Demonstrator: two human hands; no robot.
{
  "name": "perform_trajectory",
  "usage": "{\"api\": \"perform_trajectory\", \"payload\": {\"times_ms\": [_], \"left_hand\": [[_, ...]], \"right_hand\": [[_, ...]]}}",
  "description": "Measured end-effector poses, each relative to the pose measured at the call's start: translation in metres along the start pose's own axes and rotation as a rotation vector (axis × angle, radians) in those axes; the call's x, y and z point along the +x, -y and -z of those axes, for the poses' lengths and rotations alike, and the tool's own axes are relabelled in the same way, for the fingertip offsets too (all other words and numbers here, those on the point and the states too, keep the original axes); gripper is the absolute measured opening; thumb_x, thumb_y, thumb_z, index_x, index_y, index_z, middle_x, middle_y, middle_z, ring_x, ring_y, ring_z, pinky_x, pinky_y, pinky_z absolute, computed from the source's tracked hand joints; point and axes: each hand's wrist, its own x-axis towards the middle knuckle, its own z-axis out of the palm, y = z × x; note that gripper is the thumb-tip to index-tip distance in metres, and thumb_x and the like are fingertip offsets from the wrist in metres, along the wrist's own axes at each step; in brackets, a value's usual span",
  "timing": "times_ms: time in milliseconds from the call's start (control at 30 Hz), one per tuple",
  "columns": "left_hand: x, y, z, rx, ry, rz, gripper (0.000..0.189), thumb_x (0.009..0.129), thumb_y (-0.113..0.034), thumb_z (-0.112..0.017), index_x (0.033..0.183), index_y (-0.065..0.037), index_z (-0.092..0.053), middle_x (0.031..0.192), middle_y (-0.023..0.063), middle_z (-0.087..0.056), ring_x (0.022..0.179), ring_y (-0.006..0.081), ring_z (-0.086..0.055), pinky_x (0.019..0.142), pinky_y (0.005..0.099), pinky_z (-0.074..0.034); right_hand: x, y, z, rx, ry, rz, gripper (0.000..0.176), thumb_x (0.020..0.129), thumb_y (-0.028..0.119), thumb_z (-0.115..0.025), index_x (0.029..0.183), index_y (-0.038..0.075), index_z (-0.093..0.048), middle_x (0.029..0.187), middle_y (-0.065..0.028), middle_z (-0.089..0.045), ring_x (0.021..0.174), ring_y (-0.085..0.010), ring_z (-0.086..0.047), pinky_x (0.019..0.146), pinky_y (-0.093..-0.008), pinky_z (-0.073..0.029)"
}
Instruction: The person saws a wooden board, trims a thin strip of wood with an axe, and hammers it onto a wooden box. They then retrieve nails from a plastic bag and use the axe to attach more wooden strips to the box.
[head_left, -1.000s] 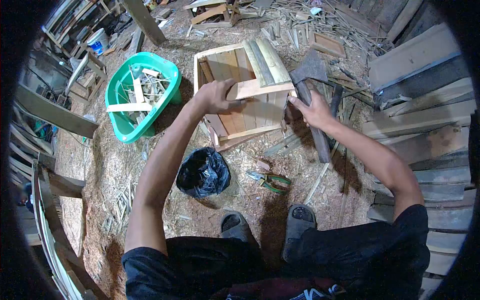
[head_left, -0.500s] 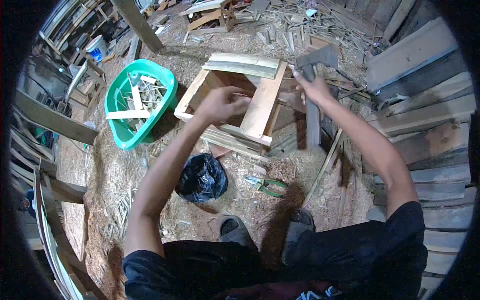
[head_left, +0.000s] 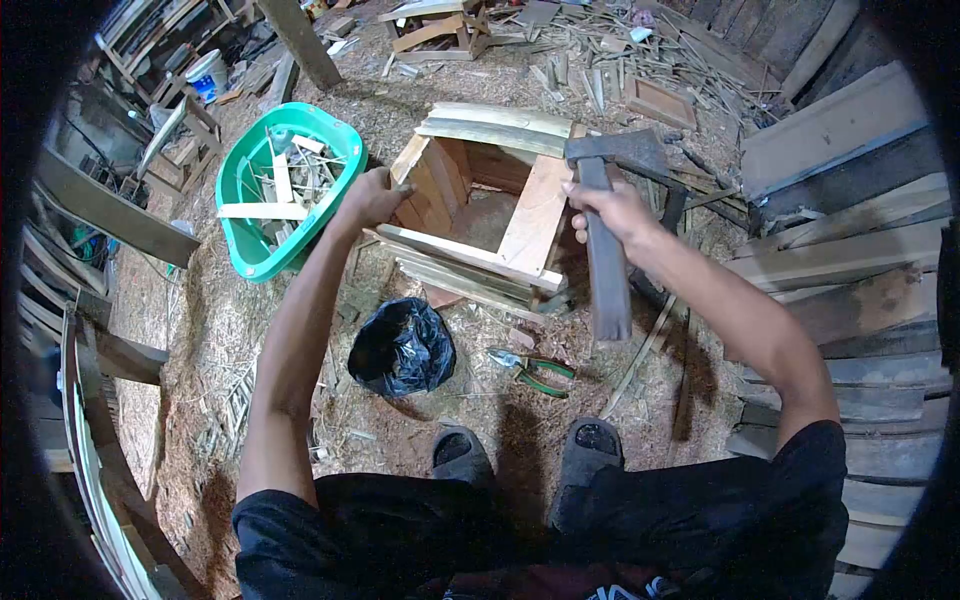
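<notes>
My right hand [head_left: 612,215] is closed round a hatchet [head_left: 607,270] just below its dark metal head, with the wooden handle hanging toward me. Beneath and left of it stands an open wooden box frame [head_left: 532,215], built of pale planks with reddish boards inside. At the frame's left edge, my left hand [head_left: 375,198] has its fingers closed over the plank; the fingertips are partly hidden. On the ground nearer my feet lie pliers [head_left: 530,369] with green handles, beside a black plastic bag [head_left: 405,347] holding small thin pieces, possibly nails.
A green basin [head_left: 238,245] full of wood scraps stands left of the frame. Stacked planks [head_left: 850,260] line the right side. A wooden post [head_left: 300,45] rises at the back left, and scrap wood [head_left: 600,70] litters the sawdust-covered ground behind.
My left hand has moved left from above the frame's opening to its left edge. The hatchet has come nearer me and slightly left, still in my right hand.
</notes>
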Motion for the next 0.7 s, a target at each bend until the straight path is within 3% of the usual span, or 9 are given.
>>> {"api": "perform_trajectory", "payload": {"times_ms": [100, 167, 233, 300, 367, 433, 500, 600, 700], "left_hand": [[-0.003, 0.019, -0.016, 0.024, -0.094, 0.002, 0.055, 0.083, -0.046, -0.072, 0.09, 0.008, -0.068, 0.083, 0.0274, -0.069, 0.076, 0.0354, -0.071, 0.07, 0.0433, -0.055], [-0.022, 0.0, -0.015, -0.026, -0.007, 0.135, 0.056, 0.084, -0.047, -0.07, 0.083, 0.009, -0.068, 0.072, 0.0249, -0.068, 0.07, 0.0341, -0.071, 0.069, 0.0408, -0.055], [-0.034, -0.019, -0.024, -0.078, 0.055, 0.211, 0.056, 0.083, -0.047, -0.071, 0.084, 0.009, -0.069, 0.074, 0.0227, -0.069, 0.07, 0.0318, -0.071, 0.066, 0.0404, -0.055], [-0.035, -0.016, -0.063, -0.526, 0.051, 0.233, 0.048, 0.087, -0.041, -0.068, 0.088, 0.007, -0.07, 0.081, 0.0196, -0.071, 0.074, 0.028, -0.071, 0.062, 0.0389, -0.053], [-0.071, -0.068, -0.078, -0.901, 0.118, 0.184, 0.035, 0.097, -0.03, -0.059, 0.094, 0.004, -0.069, 0.083, 0.0137, -0.069, 0.072, 0.0174, -0.064, 0.063, 0.03, -0.051], [-0.099, -0.111, -0.077, -1.118, 0.341, 0.201, 0.033, 0.1, -0.024, -0.055, 0.104, 0.006, -0.065, 0.095, 0.0162, -0.068, 0.086, 0.0163, -0.066, 0.072, 0.0291, -0.054], [-0.088, -0.119, -0.125, -1.442, 0.47, 0.235, 0.034, 0.099, -0.022, -0.055, 0.11, 0.01, -0.061, 0.1, 0.0155, -0.068, 0.092, 0.0169, -0.067, 0.078, 0.0303, -0.056], [-0.102, -0.133, -0.133, -1.406, 0.769, 0.17, 0.028, 0.099, -0.018, -0.054, 0.108, 0.008, -0.061, 0.098, 0.0158, -0.069, 0.092, 0.0239, -0.069, 0.074, 0.0337, -0.059], [-0.098, -0.114, -0.109, -0.617, 0.756, -0.35, 0.035, 0.098, -0.029, -0.06, 0.105, 0.005, -0.063, 0.094, 0.0122, -0.069, 0.089, 0.0186, -0.068, 0.07, 0.0306, -0.056]], "right_hand": [[0.022, 0.009, 0.01, 0.002, -0.012, -0.01, 0.022, 0.089, 0.017, -0.071, 0.099, 0.001, -0.061, 0.075, -0.0033, -0.06, 0.058, -0.0097, -0.057, 0.05, -0.0261, -0.052], [0.044, 0.019, 0.02, 0.058, 0.019, -0.07, 0.024, 0.091, 0.024, -0.07, 0.09, 0.002, -0.06, 0.069, -0.003, -0.061, 0.049, -0.0111, -0.056, 0.047, -0.0249, -0.051], [0.061, 0.046, 0.028, 0.118, 0.082, -0.083, 0.019, 0.089, 0.022, -0.071, 0.086, 0.004, -0.065, 0.068, -0.005, -0.064, 0.051, -0.0158, -0.06, 0.051, -0.0307, -0.055], [0.118, 0.044, 0.048, -0.04, -0.004, 0.15, 0.022, 0.084, 0.019, -0.072, 0.09, -0.001, -0.066, 0.068, -0.0067, -0.063, 0.053, -0.0155, -0.061, 0.052, -0.0308, -0.055], [0.097, 0.069, 0.036, -0.153, -0.205, 0.25, 0.019, 0.083, 0.018, -0.072, 0.085, 0.0, -0.067, 0.069, -0.0075, -0.064, 0.054, -0.0156, -0.061, 0.051, -0.0316, -0.054], [0.091, 0.073, 0.038, -0.259, -0.146, 0.283, 0.019, 0.083, 0.018, -0.073, 0.088, 0.001, -0.067, 0.071, -0.0071, -0.065, 0.054, -0.0149, -0.061, 0.049, -0.0309, -0.052], [0.075, 0.07, 0.037, -0.374, -0.087, 0.257, 0.021, 0.084, 0.019, -0.073, 0.092, 0.002, -0.065, 0.073, -0.0059, -0.064, 0.055, -0.0134, -0.06, 0.048, -0.0294, -0.05], [0.028, 0.054, 0.011, -0.449, 0.021, 0.235, 0.03, 0.087, 0.022, -0.074, 0.104, 0.002, -0.059, 0.074, -0.0037, -0.062, 0.053, -0.0098, -0.056, 0.045, -0.0263, -0.048], [0.014, 0.025, 0.003, -0.459, 0.107, 0.158, 0.029, 0.088, 0.022, -0.074, 0.103, 0.001, -0.059, 0.078, -0.0027, -0.065, 0.05, -0.009, -0.054, 0.044, -0.0256, -0.047]]}}
